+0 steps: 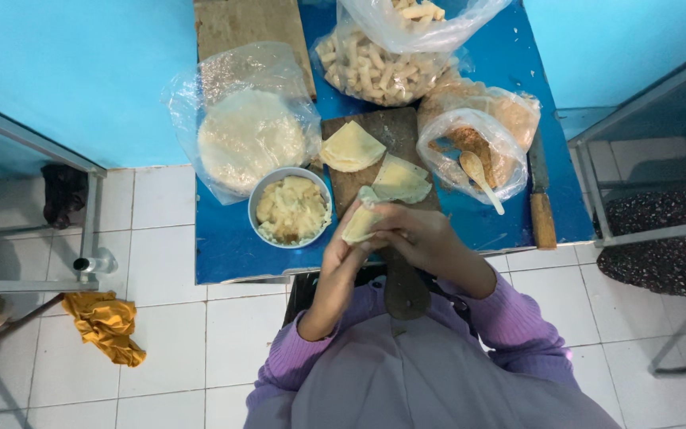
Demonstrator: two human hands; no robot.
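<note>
— Two hands meet at the centre of the frame: the left hand (341,256) and the right hand (418,236) are both pressed around a pale yellow folded pastry wrapper (361,224), fingers curled tight on it.

— Where is it, exactly?

— Held just above the near edge of the blue table (224,238), over the handle end of a dark wooden cutting board (395,135) (two more folded wrappers lie on that board, just above the hands).

— And around that?

— Left of the hands, a grey round bowl of mashed yellowish filling (290,208); above it, a clear plastic bag of flat round wrappers (248,135). Right of centre, a plastic bag of brown crumbs (478,131) with a pale wooden spoon (479,178) in it, then a wooden-handled knife (541,195). At the top, a bag of finished pale rolls (379,67).
</note>
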